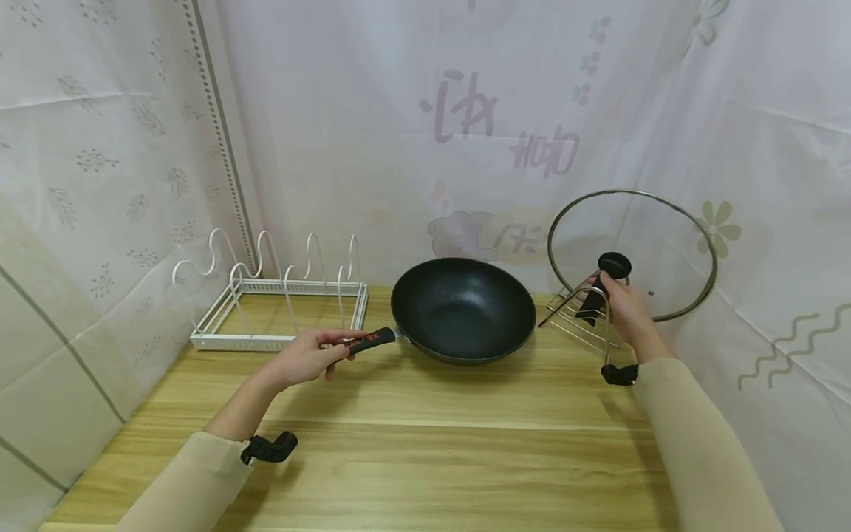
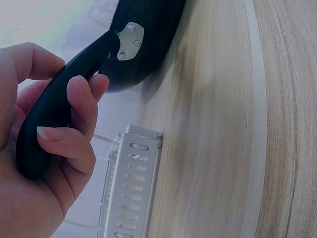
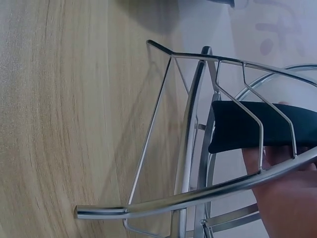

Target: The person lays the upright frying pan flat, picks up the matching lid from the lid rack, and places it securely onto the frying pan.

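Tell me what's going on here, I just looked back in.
A person is working at a wooden table with both arms out. The left grip holds the black wok by its handle, open side up. The right grip holds the clear lid by its black handle, upright at a wire rack. A white rack stands to the left.

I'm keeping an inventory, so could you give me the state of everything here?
Round black wok: upright, uncovered, empty inside.
Round clear glass lid: off the wok, steeply tilted.
Silver metal wire rack: by the lid; whether it bears the lid is unclear.
White metal hooped rack: upright on the wood-grain table.
Left hand: gripping the wok's black handle.
Right hand: gripping the lid's black handle.
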{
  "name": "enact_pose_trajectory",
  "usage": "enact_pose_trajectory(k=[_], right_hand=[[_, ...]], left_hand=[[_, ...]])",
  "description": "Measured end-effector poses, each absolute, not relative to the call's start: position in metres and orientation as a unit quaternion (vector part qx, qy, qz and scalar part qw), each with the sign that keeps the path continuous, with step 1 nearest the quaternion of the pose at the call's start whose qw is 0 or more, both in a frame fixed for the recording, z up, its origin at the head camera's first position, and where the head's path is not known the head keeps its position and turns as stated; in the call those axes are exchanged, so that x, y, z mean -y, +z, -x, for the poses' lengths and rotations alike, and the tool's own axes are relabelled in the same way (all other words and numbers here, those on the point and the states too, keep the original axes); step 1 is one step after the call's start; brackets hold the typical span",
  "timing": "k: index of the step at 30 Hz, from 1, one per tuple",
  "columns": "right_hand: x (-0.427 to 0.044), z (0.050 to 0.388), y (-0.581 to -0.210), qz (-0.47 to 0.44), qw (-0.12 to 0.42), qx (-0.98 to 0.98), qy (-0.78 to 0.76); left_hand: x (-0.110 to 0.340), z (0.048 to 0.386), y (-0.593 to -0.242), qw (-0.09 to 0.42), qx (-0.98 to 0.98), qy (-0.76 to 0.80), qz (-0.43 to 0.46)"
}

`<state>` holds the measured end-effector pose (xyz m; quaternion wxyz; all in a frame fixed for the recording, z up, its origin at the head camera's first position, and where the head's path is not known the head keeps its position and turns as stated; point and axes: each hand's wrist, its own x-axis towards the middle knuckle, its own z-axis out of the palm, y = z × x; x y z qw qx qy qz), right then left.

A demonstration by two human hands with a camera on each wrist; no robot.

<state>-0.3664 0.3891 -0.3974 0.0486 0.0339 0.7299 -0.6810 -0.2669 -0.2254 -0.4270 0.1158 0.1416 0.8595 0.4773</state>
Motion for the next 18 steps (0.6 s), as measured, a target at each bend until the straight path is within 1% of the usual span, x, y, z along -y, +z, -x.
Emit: enact_pose_trajectory(k=[5,10,18], right_hand=[[-0.3877,0.3722,-0.3999,-0.038,0.054,-0.738,-0.672],[-0.3854,0.3773,-0.4002,-0.007,0.052,-0.680,-0.731],[-0.3852,0.3773,-0.3998,0.037,0.051,-0.627,-0.776]], left_hand=[[0.2268,0.2682,-0.4281,0.115,-0.862,0.472,-0.141],[0.2271,0.2673,-0.4278,0.116,-0.863,0.472,-0.137],[0.2253,0.2678,-0.4290,0.113,-0.862,0.473,-0.145]])
